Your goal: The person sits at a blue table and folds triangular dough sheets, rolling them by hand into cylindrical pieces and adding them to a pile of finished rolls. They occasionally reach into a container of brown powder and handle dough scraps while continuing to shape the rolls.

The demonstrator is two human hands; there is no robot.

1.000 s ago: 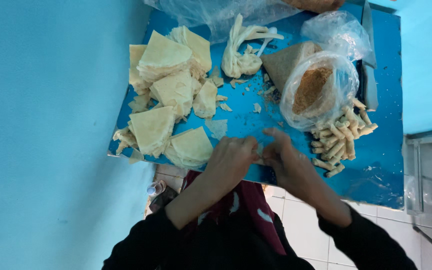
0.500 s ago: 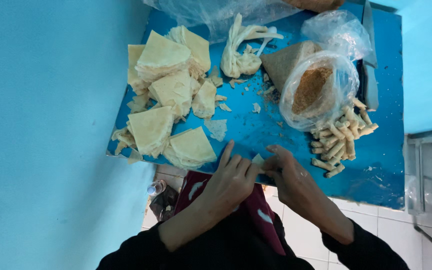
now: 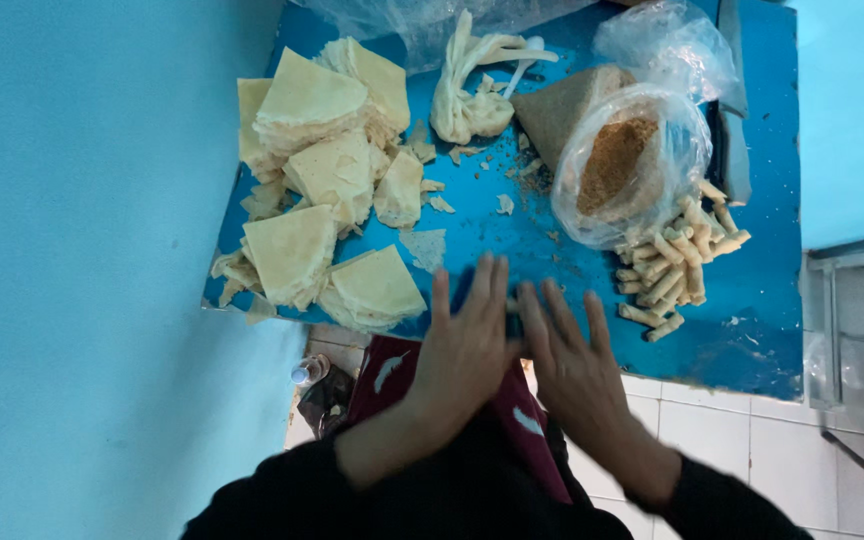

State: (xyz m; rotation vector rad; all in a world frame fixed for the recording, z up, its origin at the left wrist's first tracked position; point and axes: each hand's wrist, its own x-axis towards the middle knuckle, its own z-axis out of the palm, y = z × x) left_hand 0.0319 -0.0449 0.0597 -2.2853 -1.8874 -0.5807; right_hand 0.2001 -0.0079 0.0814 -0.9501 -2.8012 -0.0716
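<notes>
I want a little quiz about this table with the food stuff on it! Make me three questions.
1. True or false: both hands are pressed flat on the blue table.
2. What lies just right of the right hand? A) rolled sticks B) a bottle C) a knife
3. What is in the open clear bag?

Key
1. True: the left hand and the right hand lie side by side, fingers spread, at the near edge.
2. A: the pile of rolled sticks.
3. Brown crumbs.
</notes>
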